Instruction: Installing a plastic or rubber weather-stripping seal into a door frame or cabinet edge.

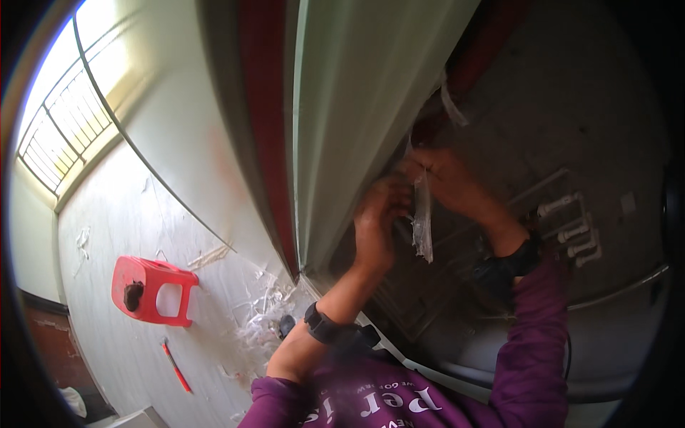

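My right hand (446, 178) is closed, its fingertips pinching a crumpled translucent plastic strip (422, 225) that hangs down. My left hand (382, 207) is just left of the strip with fingers curled; what they hold, if anything, is hidden. Both hands are beside the edge of a tall pale green ribbed panel (357, 85), which has a red band (260, 107) along its left side. Another shred of plastic (451, 103) hangs higher on that edge. I wear dark straps on both wrists.
On the pale floor at left are a red plastic stool (143, 274) with a dark object on it, a red-handled tool (176, 367) and plastic scraps (264, 314). A railing (64, 135) is at upper left. White pipes (581, 221) run in the dark area at right.
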Action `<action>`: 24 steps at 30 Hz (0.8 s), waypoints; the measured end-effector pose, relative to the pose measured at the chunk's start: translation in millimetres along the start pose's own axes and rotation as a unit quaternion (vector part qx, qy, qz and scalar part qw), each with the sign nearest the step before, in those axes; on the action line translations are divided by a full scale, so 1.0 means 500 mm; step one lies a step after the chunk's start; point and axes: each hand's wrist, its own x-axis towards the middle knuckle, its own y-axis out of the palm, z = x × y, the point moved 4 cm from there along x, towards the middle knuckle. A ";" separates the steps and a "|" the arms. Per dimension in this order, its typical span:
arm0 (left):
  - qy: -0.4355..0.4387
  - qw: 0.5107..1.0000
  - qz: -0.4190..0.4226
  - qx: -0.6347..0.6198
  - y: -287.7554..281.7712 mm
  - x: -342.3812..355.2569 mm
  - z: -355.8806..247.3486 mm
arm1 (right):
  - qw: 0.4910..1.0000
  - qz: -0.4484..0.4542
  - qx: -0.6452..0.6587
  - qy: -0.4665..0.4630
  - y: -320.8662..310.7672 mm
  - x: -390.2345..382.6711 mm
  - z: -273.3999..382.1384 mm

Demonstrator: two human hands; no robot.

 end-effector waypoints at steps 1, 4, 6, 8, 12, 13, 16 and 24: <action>-0.048 0.995 -0.001 -0.084 0.001 0.004 0.003 | 0.998 0.000 0.059 0.009 0.006 -0.003 0.000; -0.146 0.957 0.061 -0.244 -0.016 0.044 0.041 | 0.997 -0.006 0.070 -0.018 0.022 0.007 0.009; -0.138 0.964 0.053 -0.221 -0.005 0.042 0.043 | 0.999 -0.015 0.010 -0.039 0.012 0.008 0.015; -0.131 0.970 0.045 -0.198 0.005 0.042 0.046 | 0.999 0.026 -0.016 0.021 0.007 0.009 0.023; 0.003 0.998 0.003 0.066 0.000 0.054 0.067 | 0.999 -0.013 -0.043 -0.013 0.001 0.009 -0.017; 0.065 0.976 0.008 0.205 0.007 0.051 0.056 | 0.999 0.001 -0.031 -0.007 0.004 0.014 -0.027; -0.088 0.994 -0.041 -0.057 0.003 0.052 0.066 | 1.000 0.016 -0.012 -0.014 0.005 0.009 -0.031; -0.054 0.993 0.016 -0.107 0.022 0.057 0.063 | 0.901 -0.415 0.130 -0.004 -0.078 -0.015 0.058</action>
